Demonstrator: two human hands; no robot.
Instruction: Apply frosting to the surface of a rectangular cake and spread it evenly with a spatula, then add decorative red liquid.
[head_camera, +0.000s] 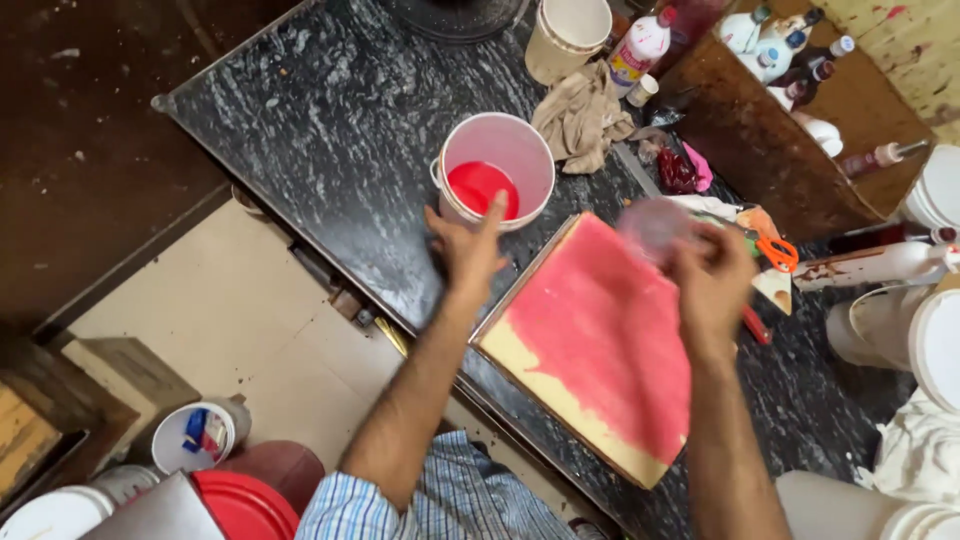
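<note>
A wooden board (590, 345) lies on the black stone counter (330, 130), most of its face coated red, with a bare strip along the near edge. My left hand (465, 245) rests flat on the counter beside the board, fingertips against the rim of a white bucket (497, 172) holding red paint. My right hand (712, 280) is above the board's far corner, gripping a blurred, pinkish pad or sponge (655, 225).
A crumpled tan rag (583, 118), a second white bucket (567, 35), plastic bottles (640, 45) and orange-handled scissors (775, 250) lie behind the board. More white buckets (925, 330) stand at right. On the floor at left are tubs (197, 435) and a red lid (245, 505).
</note>
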